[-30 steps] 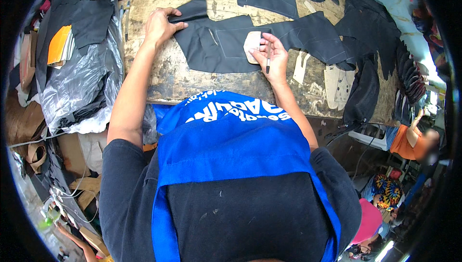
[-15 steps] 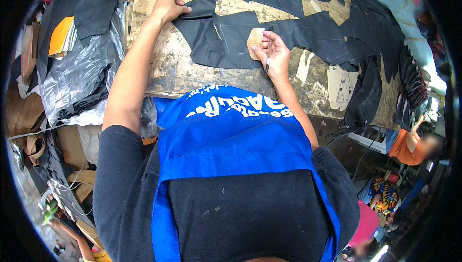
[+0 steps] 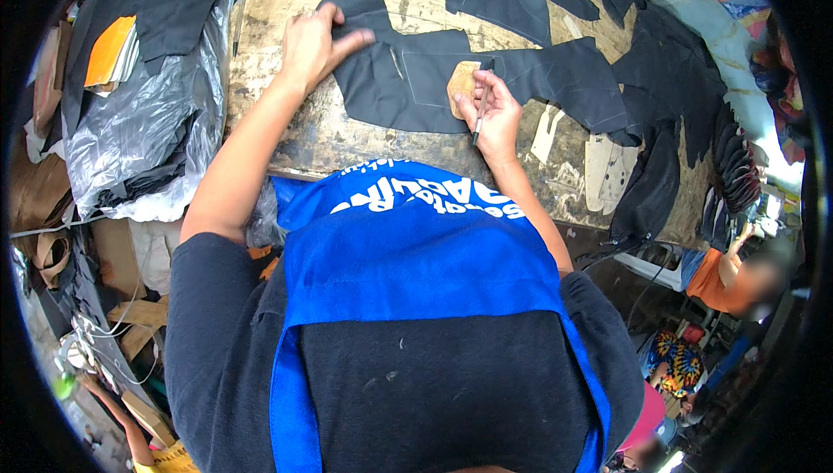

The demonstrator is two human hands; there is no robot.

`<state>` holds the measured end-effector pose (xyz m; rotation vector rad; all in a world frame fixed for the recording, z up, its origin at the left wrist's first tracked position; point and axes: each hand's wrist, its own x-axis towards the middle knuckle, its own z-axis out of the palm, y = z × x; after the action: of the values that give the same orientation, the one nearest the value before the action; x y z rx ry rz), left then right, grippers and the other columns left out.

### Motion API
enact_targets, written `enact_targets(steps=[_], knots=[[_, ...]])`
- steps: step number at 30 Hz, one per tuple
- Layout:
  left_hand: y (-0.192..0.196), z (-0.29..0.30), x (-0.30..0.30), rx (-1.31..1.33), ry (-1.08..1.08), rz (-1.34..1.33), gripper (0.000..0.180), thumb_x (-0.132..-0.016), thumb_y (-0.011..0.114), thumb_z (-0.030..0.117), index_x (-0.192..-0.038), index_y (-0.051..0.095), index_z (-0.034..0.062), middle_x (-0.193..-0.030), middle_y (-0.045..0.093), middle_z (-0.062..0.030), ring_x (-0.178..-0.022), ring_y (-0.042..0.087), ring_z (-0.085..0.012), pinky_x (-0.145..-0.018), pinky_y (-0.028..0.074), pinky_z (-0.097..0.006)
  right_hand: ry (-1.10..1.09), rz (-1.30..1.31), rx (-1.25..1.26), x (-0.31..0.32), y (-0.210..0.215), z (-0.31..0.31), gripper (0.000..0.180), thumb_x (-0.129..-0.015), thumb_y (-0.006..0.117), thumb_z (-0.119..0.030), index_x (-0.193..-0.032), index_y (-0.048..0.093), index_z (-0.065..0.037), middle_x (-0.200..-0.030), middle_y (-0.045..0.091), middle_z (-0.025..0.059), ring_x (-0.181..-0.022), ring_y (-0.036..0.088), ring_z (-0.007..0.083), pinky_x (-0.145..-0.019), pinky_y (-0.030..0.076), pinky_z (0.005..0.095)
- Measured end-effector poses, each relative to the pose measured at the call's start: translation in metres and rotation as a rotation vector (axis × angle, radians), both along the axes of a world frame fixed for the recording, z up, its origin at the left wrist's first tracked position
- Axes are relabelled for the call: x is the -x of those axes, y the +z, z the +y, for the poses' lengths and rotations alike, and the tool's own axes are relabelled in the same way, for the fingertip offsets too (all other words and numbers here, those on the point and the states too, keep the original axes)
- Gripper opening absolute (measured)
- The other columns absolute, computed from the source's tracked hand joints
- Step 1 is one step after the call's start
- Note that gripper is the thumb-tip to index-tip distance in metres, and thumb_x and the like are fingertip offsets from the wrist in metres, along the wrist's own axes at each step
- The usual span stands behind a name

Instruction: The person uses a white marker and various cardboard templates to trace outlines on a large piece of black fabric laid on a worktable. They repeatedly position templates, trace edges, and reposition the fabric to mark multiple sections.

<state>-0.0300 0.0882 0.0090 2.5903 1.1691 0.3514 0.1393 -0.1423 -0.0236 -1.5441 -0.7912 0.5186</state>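
Note:
A large irregular black sheet of leather-like material (image 3: 369, 87) lies on the worn wooden table (image 3: 286, 139), with thin pale outlines drawn on it. At its upper left edge is my left hand (image 3: 314, 46), thumb and fingers spread, holding nothing. My right hand (image 3: 497, 121) grips a pen (image 3: 477, 130) with a dark cap end pointing away from me. The same hand also has a small tan pattern piece (image 3: 462, 82) with angled corners, held over the black sheet. My fingers hide part of the piece.
More black sheets (image 3: 499, 4) lie along the table's far side, and a black heap (image 3: 664, 65) covers its right. Pale cut templates (image 3: 607, 169) rest near the front right. Plastic-wrapped material (image 3: 130, 143) stands at left. People (image 3: 720, 278) are off to the right.
My left hand has let go of the sheet's upper left edge and spread open; the fold there now lies flat. My right hand still holds the pen and pattern piece, scarcely moved.

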Motion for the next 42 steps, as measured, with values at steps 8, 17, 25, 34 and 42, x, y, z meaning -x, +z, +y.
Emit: enact_targets(steps=[8, 17, 25, 34, 42], knots=[[0.011, -0.018, 0.02, 0.031, -0.165, 0.36, 0.115, -0.052, 0.064, 0.076, -0.144, 0.023, 0.0197, -0.151, 0.016, 0.0008, -0.139, 0.013, -0.0205, -0.094, 0.014, -0.077, 0.109, 0.032, -0.03, -0.015, 0.036, 0.056, 0.045, -0.069, 0.075, 0.003, -0.11, 0.055, 0.005, -0.093, 0.058, 0.0062, -0.078, 0.056, 0.009, -0.073, 0.048, 0.0214], [0.003, -0.01, 0.022, -0.001, -0.155, 0.273, 0.125, -0.043, 0.068, 0.075, -0.142, 0.025, 0.0109, -0.15, 0.018, -0.0083, -0.139, 0.016, -0.0238, -0.097, 0.011, -0.075, 0.586, -0.209, -0.048, -0.009, 0.042, 0.183, 0.033, -0.069, 0.066, 0.007, -0.101, 0.063, -0.001, -0.088, 0.063, 0.0031, -0.075, 0.059, 0.0095, -0.066, 0.05, 0.0238], [-0.008, -0.012, 0.035, -0.109, -0.188, -0.037, 0.096, -0.059, 0.068, 0.066, -0.125, 0.05, -0.0006, -0.133, 0.043, -0.0159, -0.129, 0.035, -0.0277, -0.1, 0.019, -0.064, 0.607, -0.64, 0.02, -0.011, 0.041, 0.22, 0.021, -0.078, 0.053, 0.003, -0.093, 0.065, -0.006, -0.058, 0.054, 0.0005, -0.054, 0.049, 0.0052, -0.053, 0.043, 0.0251], [-0.004, -0.003, 0.009, -0.104, -0.196, -0.205, 0.029, -0.077, 0.064, 0.013, -0.102, 0.063, -0.0009, -0.103, 0.059, -0.0148, -0.101, 0.053, -0.0287, -0.085, 0.044, -0.037, 0.337, 0.051, -0.19, -0.008, 0.029, 0.22, 0.029, -0.077, 0.064, -0.001, -0.104, 0.055, 0.002, -0.091, 0.062, 0.0068, -0.076, 0.06, 0.0098, -0.07, 0.049, 0.0235], [-0.006, -0.015, 0.005, 0.178, -0.032, -0.47, 0.03, -0.072, 0.059, -0.006, -0.101, 0.053, 0.0001, -0.102, 0.056, -0.0189, -0.1, 0.055, -0.0339, -0.086, 0.045, -0.038, -0.002, -0.112, -0.172, 0.001, -0.002, 0.22, 0.033, -0.07, 0.069, 0.004, -0.097, 0.049, 0.001, -0.082, 0.057, 0.0044, -0.071, 0.054, 0.01, -0.062, 0.046, 0.0232]])
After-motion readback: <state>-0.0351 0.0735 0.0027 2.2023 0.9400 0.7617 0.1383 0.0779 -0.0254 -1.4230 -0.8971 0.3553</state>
